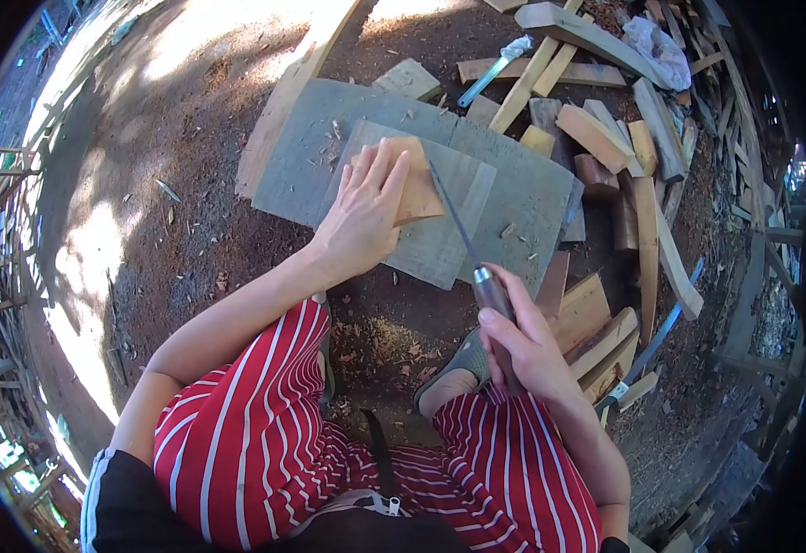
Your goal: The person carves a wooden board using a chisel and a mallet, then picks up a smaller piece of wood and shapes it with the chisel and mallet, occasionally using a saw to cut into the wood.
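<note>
My left hand (363,221) lies over a light-brown wooden block (420,189), its fingers stretched across the left part and holding it against a grey square board (466,189). The thumb is hidden. My right hand (525,336) is wrapped round the dark wooden handle of a long knife (454,212), which has a silver collar. Its thin blade points up and away, the tip close beside the block's right edge. Under the square board lies a larger grey board (297,152) on the ground.
Offcuts of wood (597,138) are heaped at the right. A blue-handled tool (493,76) rests near the top, and a blue-bladed saw (658,334) lies at the lower right. A crumpled plastic bag (657,51) sits at the top right. My sandaled foot (454,369) is just below the boards.
</note>
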A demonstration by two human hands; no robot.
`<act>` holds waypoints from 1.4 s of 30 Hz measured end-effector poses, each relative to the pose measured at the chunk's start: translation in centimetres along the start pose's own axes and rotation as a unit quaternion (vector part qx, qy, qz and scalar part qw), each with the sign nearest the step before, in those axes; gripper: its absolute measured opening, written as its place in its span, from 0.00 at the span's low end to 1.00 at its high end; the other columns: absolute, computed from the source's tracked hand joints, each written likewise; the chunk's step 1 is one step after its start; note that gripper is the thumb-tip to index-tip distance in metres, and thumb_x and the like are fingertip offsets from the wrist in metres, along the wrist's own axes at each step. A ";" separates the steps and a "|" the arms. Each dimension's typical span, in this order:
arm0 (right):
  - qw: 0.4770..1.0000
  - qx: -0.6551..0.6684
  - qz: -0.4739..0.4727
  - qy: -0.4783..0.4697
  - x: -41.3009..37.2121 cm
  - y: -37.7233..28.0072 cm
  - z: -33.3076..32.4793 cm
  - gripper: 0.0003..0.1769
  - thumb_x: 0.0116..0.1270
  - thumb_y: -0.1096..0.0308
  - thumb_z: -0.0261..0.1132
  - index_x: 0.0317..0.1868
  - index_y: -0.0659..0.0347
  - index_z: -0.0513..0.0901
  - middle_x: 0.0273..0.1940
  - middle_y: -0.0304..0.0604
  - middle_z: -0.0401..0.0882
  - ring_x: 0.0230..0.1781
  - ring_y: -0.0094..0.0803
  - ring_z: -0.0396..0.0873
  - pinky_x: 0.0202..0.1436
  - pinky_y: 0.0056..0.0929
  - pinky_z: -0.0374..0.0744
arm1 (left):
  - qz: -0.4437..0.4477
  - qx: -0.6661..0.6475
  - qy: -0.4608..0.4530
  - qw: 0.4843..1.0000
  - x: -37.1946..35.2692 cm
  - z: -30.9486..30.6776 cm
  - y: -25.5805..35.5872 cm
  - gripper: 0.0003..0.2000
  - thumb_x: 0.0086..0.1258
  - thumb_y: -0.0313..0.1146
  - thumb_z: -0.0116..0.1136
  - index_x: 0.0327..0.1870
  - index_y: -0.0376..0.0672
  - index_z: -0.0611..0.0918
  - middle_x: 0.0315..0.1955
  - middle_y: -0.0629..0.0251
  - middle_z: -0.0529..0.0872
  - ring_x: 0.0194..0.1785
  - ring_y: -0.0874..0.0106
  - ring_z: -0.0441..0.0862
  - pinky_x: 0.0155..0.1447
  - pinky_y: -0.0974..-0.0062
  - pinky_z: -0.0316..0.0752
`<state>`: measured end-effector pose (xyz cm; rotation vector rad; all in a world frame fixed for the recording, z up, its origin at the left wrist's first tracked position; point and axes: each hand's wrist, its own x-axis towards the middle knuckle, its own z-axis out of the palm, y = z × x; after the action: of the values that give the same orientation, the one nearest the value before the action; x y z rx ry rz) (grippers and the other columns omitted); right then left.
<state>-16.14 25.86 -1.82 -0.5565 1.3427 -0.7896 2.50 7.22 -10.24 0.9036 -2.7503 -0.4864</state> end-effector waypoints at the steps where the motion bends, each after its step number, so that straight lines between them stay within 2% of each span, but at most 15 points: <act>1: 1.000 -0.002 0.002 -0.008 -0.5 0.1 0.2 0.32 0.76 0.65 0.53 0.76 0.58 0.53 0.29 0.38 0.69 0.13 0.22 0.69 0.16 0.22 0.70 | 0.002 -0.002 -0.002 1.000 0.0 0.0 0.1 0.36 0.58 0.26 0.58 0.70 0.26 0.61 0.69 0.34 0.61 0.73 0.38 0.56 0.76 0.47 0.53; 8: 0.998 0.017 0.058 -0.021 -1.7 -1.8 0.4 0.32 0.76 0.61 0.53 0.76 0.57 0.52 0.27 0.38 0.69 0.11 0.23 0.68 0.14 0.23 0.70 | -0.020 0.025 -0.021 0.999 0.5 -0.7 0.7 0.34 0.59 0.22 0.56 0.71 0.29 0.62 0.72 0.37 0.60 0.75 0.42 0.58 0.76 0.53 0.60; 14: 0.999 0.000 0.015 -0.043 0.6 -0.3 -0.1 0.32 0.76 0.61 0.53 0.76 0.56 0.53 0.25 0.37 0.67 0.14 0.23 0.71 0.14 0.24 0.71 | 0.002 0.114 0.017 0.993 1.0 -0.7 -0.6 0.32 0.59 0.23 0.56 0.68 0.29 0.65 0.68 0.37 0.66 0.71 0.43 0.65 0.73 0.56 0.66; 16: 0.997 -0.067 -0.033 -0.030 -0.4 0.3 -0.1 0.32 0.76 0.61 0.53 0.75 0.58 0.53 0.24 0.37 0.67 0.14 0.23 0.72 0.15 0.24 0.71 | -0.013 0.054 0.016 0.998 1.0 -1.2 -1.1 0.32 0.60 0.23 0.56 0.68 0.29 0.65 0.67 0.39 0.68 0.70 0.44 0.66 0.72 0.56 0.67; 17: 0.998 -0.051 0.011 -0.039 -1.3 -0.7 -0.2 0.31 0.77 0.62 0.53 0.75 0.59 0.54 0.24 0.37 0.68 0.13 0.23 0.72 0.15 0.23 0.70 | -0.014 0.056 0.012 0.998 0.9 -1.1 -1.0 0.32 0.60 0.23 0.56 0.68 0.29 0.65 0.67 0.39 0.68 0.70 0.44 0.66 0.72 0.56 0.67; 20: 0.999 -0.027 0.024 -0.032 0.3 -0.7 -0.2 0.30 0.76 0.62 0.53 0.74 0.59 0.55 0.25 0.38 0.70 0.11 0.23 0.70 0.14 0.23 0.70 | 0.004 0.059 0.024 0.998 0.6 -0.9 -0.2 0.32 0.60 0.23 0.55 0.69 0.30 0.66 0.68 0.40 0.68 0.71 0.45 0.67 0.71 0.57 0.69; 22: 0.999 -0.032 0.001 -0.034 1.0 -0.6 -0.5 0.30 0.77 0.62 0.53 0.74 0.58 0.56 0.25 0.38 0.70 0.11 0.23 0.70 0.14 0.23 0.70 | -0.035 0.039 0.009 0.999 1.0 -1.5 -0.1 0.31 0.60 0.23 0.56 0.68 0.30 0.67 0.68 0.40 0.68 0.72 0.44 0.65 0.70 0.57 0.70; 28: 0.998 -0.015 0.036 -0.048 -1.8 -1.7 0.5 0.30 0.77 0.62 0.52 0.74 0.60 0.56 0.23 0.36 0.69 0.12 0.23 0.71 0.14 0.24 0.70 | 0.016 0.069 0.017 0.997 0.0 -1.2 -0.8 0.31 0.59 0.22 0.57 0.67 0.29 0.67 0.68 0.39 0.68 0.71 0.44 0.66 0.70 0.56 0.71; 32: 0.998 0.008 0.014 -0.057 1.4 -1.8 0.5 0.30 0.76 0.63 0.52 0.74 0.59 0.55 0.22 0.35 0.67 0.10 0.23 0.69 0.12 0.25 0.70 | -0.005 0.081 0.033 0.996 0.6 -1.1 -0.5 0.31 0.59 0.21 0.56 0.68 0.29 0.67 0.68 0.39 0.67 0.71 0.44 0.66 0.69 0.56 0.71; 34: 0.998 0.008 0.007 -0.059 1.8 -1.4 1.3 0.31 0.76 0.63 0.52 0.75 0.58 0.54 0.23 0.36 0.67 0.10 0.24 0.69 0.13 0.25 0.70 | 0.013 0.077 0.031 0.996 0.4 -1.5 -1.5 0.26 0.59 0.23 0.55 0.62 0.26 0.70 0.63 0.37 0.70 0.69 0.43 0.66 0.70 0.56 0.69; 37: 0.997 0.051 0.000 -0.054 1.3 -0.7 2.0 0.32 0.76 0.63 0.54 0.75 0.57 0.53 0.36 0.44 0.69 0.16 0.26 0.74 0.13 0.24 0.73 | 0.041 0.097 0.052 0.993 0.3 -1.8 -1.4 0.27 0.62 0.24 0.53 0.64 0.28 0.68 0.62 0.39 0.73 0.63 0.41 0.73 0.67 0.54 0.71; 38: 0.997 0.054 0.000 -0.053 0.8 -0.9 2.0 0.32 0.76 0.63 0.54 0.75 0.57 0.53 0.36 0.44 0.69 0.16 0.26 0.74 0.13 0.24 0.73 | 0.042 0.097 0.049 0.993 0.4 -2.2 -1.6 0.27 0.62 0.24 0.53 0.64 0.28 0.68 0.62 0.39 0.73 0.63 0.41 0.73 0.67 0.54 0.71; 40: 0.993 0.097 -0.072 -0.007 -0.4 -1.5 1.9 0.33 0.74 0.65 0.56 0.75 0.52 0.53 0.43 0.48 0.70 0.19 0.29 0.77 0.13 0.21 0.76 | -0.080 -0.052 -0.065 0.993 1.3 -5.2 0.0 0.24 0.65 0.25 0.51 0.64 0.31 0.72 0.55 0.42 0.79 0.56 0.45 0.80 0.63 0.56 0.75; 41: 0.989 0.133 -0.059 -0.022 -0.8 -1.9 1.1 0.32 0.71 0.68 0.57 0.72 0.57 0.56 0.48 0.54 0.70 0.25 0.37 0.82 0.15 0.24 0.82 | -0.086 -0.058 -0.067 0.992 1.3 -6.0 0.1 0.24 0.65 0.25 0.51 0.64 0.31 0.72 0.55 0.42 0.79 0.56 0.45 0.80 0.63 0.56 0.75; 42: 0.990 0.129 -0.052 -0.025 -1.3 -2.2 0.4 0.32 0.71 0.68 0.57 0.72 0.57 0.56 0.48 0.54 0.70 0.25 0.37 0.82 0.15 0.24 0.82 | -0.076 -0.111 -0.090 0.987 1.4 -7.1 -0.4 0.22 0.66 0.28 0.53 0.61 0.32 0.75 0.50 0.43 0.83 0.53 0.50 0.83 0.61 0.59 0.76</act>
<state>-16.20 25.45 0.77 -0.4414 1.1508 -1.0111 3.71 4.32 -3.70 1.0638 -2.7200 -0.9225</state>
